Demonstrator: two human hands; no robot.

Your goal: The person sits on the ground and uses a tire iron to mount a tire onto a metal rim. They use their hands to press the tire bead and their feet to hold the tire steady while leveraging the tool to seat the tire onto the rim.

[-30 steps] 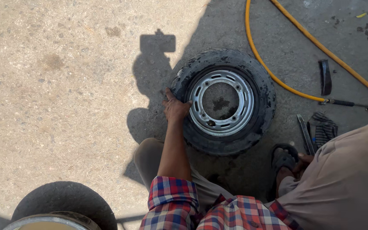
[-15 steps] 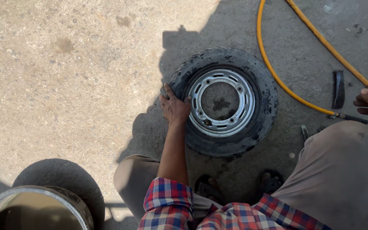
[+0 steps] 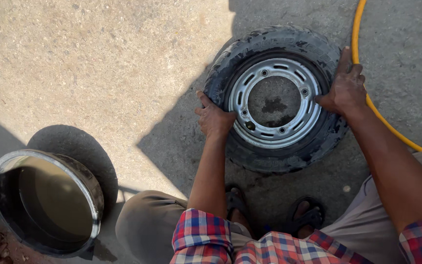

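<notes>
- Gripping from both sides, the left hand (image 3: 214, 117) and the right hand (image 3: 347, 90) hold a small black rubber tyre on a silver steel rim (image 3: 275, 100), which lies flat on the concrete floor (image 3: 98, 58) in the upper right of the frame.
- Left hand: fingers curled over the tyre's left sidewall, thumb toward the rim edge.
- Right hand: closed over the right sidewall, fingers spread up along the tread.
- The wheel sits directly between the two hands, both equally near; being round, it has no long axis, and its open hub faces up.
- Tyre tread looks worn and dusty; the rim is slotted, with bolt holes.
- A yellow hose (image 3: 362, 73) curves past just behind the right hand.
- A round metal basin of murky water (image 3: 45, 200) stands at the lower left, well apart.
</notes>
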